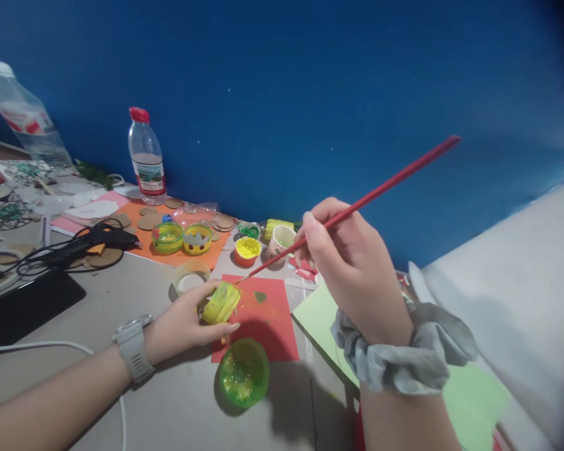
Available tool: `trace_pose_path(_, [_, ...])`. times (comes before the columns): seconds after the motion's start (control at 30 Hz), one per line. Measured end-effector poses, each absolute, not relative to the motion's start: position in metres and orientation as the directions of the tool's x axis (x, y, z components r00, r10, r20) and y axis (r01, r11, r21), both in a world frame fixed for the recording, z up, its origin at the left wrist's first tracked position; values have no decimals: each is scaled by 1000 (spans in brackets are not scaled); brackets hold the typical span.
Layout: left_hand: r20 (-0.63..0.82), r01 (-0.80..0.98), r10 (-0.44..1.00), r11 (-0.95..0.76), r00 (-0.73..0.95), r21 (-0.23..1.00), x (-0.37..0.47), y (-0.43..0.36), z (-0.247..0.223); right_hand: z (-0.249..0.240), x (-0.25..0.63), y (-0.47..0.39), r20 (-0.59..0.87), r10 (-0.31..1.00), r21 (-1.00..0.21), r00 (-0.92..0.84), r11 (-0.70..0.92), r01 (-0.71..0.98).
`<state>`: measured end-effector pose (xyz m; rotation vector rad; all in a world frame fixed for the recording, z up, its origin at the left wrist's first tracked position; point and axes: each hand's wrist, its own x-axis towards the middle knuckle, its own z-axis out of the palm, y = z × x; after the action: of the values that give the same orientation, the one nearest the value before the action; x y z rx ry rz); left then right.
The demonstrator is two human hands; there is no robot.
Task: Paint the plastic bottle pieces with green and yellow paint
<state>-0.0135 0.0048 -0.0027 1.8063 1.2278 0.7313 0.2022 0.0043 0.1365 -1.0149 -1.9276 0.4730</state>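
Observation:
My left hand [188, 319] is closed around a small cup [222, 303] streaked with yellow paint, tilted over a red sheet of paper [272, 319]. In my right hand [343, 263] is a thin red paintbrush [380, 188], pinched between thumb and fingers. Its tip points down to the left, close to the painted cup; whether it touches cannot be made out. Just below the red paper stands a green cup [244, 374] with yellow-green paint inside. Beyond the sheet are a small red tub of yellow paint [247, 250] and a patterned paper cup [281, 243].
Two decorated small cups [183, 238] stand on orange paper [141, 219]. A red-capped water bottle [148, 163] is behind them by the blue wall [282, 94]. At left lie a glue gun [103, 235] with its cord and a black phone [32, 307]. Light green sheets [326, 319] lie under my right arm.

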Motion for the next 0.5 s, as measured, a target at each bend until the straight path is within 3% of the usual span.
trace_pose_path(0.17, [36,442,917,-226,397,868,-14,4,-3,138,201,4,498,790,-708,-357,608,360])
trace_pose_path(0.33, [66,437,922,-243,382,866,-14,3,-1,138,206,5,518,806,-666,-287,591,456])
trace_pose_path(0.5, [78,435,920,-254,383,864,-15,3,-2,138,205,5,482,810,-679,-334,586,442])
